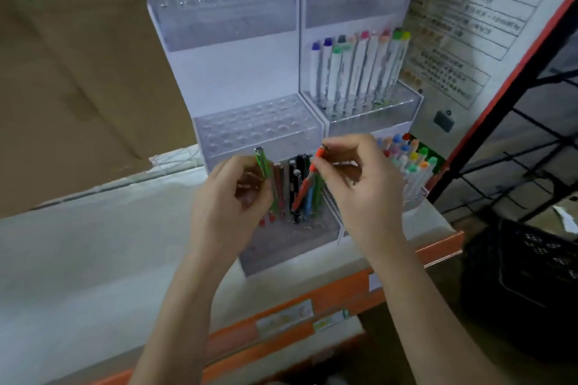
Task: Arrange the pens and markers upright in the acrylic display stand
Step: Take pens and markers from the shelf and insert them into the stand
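Note:
A tiered clear acrylic display stand [259, 125] with rows of holes stands on a white shelf top. Its bottom tier holds several pens [292, 187] upright. My left hand [231, 197] grips a green pen [262, 162], held nearly upright over that tier. My right hand [359, 184] pinches the top of an orange pen [305, 184], which slants down into the same tier. On the right half of the stand, white markers [356, 69] with coloured caps stand in the middle tier.
A round cup of more colour-capped markers [406, 159] sits to the right of the stand. The shelf [78, 247] has an orange front edge. A black wire rack [531, 134] and a dark crate [531, 284] are at right. Brown cardboard [78, 72] stands behind.

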Demonstrator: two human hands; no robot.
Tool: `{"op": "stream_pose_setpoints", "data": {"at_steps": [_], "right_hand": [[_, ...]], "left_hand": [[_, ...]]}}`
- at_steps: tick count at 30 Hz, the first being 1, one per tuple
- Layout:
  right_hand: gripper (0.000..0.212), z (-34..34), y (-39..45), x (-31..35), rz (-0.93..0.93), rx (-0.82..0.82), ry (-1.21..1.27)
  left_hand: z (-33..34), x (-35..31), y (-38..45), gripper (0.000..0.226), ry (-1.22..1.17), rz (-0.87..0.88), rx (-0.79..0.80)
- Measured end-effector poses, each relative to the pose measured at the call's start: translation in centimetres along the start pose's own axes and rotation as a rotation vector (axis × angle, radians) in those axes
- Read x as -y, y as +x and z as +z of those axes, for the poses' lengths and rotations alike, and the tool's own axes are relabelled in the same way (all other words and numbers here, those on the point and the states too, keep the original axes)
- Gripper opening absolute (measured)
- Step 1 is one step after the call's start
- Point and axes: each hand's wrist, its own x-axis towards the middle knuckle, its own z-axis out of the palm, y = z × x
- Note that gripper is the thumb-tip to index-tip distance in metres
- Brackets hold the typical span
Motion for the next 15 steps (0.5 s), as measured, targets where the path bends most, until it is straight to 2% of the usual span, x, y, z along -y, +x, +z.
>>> {"op": "stream_pose_setpoints", "data": {"at_steps": [3,7,15], "right_hand": [[0.020,0.8,0.0,-0.4,-0.030,0.030,0.001],[0.021,1.6,-0.3,-0.7,-0.093,0.045,-0.070],[0.020,2.2,-0.7,-0.6,-0.144,0.036,-0.170]], "left_hand": [[-0.2,0.0,-0.3,0.022,-0.015,-0.024,-0.020],[-0.4,0.1,-0.5,0.014,-0.008,0.014,-0.007],[-0.2,0.4,-1.2,0.018,0.013,0.038,0.001]]}}
